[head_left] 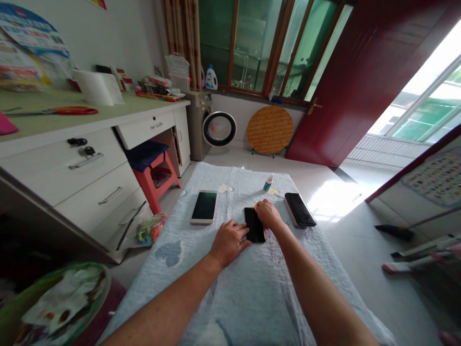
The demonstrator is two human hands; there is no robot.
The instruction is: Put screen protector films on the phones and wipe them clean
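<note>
A black smartphone (254, 229) lies flat on the light blue cloth (201, 269) in front of me. My left hand (230, 239) rests at its left side, fingers stretched out and fingertips touching its edge. Over the phone's upper right corner is my right hand (267, 214), its fingers closed around a small orange thing (256, 207) pressed on the screen; its kind is mostly hidden. To the left lies a gold-framed smartphone (204, 207). On the right is a dark phone (300, 209) atop what looks like another one or a case. A small spray bottle (267, 183) stands upright beyond my right hand.
The cloth covers a low table. On the left are a white desk (101, 168) with drawers, a red stool (153, 178) and a full waste bin (104, 293). A washing machine (198, 125), a round wooden tabletop (270, 129) and a dark red door (334, 96) stand beyond.
</note>
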